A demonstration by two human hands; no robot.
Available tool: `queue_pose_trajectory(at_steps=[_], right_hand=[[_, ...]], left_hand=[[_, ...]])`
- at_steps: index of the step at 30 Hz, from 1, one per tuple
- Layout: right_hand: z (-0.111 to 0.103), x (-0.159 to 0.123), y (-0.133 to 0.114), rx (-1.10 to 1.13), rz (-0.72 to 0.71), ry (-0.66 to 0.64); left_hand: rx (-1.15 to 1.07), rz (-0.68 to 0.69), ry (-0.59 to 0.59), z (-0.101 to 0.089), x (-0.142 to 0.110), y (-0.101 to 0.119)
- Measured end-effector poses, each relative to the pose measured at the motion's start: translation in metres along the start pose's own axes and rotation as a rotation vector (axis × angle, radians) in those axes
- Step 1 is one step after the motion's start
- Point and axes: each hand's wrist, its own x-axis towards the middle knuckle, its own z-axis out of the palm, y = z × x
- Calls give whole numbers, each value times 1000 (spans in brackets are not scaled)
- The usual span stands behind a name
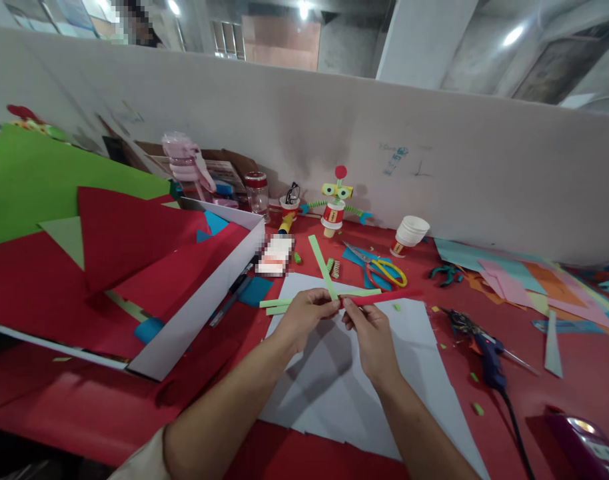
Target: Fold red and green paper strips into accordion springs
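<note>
My left hand (304, 315) and my right hand (368, 328) meet above a white sheet (334, 387) on the red table. Both pinch thin paper strips where the strips cross. Light green strips (320, 261) run up and away from my left fingers, and more green ends stick out to the left. A red strip (384, 298) extends to the right from my right fingers. Both hands are closed on the strips.
Yellow-handled scissors (382, 269) lie beyond the hands. A paper-cup robot figure (334, 207) and stacked paper cups (409, 235) stand by the partition wall. A blue glue gun (484, 347) lies at the right. A white box (204, 307) with red and green sheets sits at the left.
</note>
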Motion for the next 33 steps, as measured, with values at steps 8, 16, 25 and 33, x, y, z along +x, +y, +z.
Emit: queue_pose_trajectory(at_steps=[8, 16, 25, 33], right_hand=[[-2, 1, 1, 62, 43, 25], [-13, 12, -9, 193, 7, 233], [-31, 23, -31, 453, -182, 587], [-3, -1, -3, -361, -353, -39]], left_hand=[[108, 106, 94, 8, 1, -13], [197, 80, 208, 3, 2, -7], [78, 102, 271, 3, 0, -4], [-466, -125, 148, 1, 2, -4]])
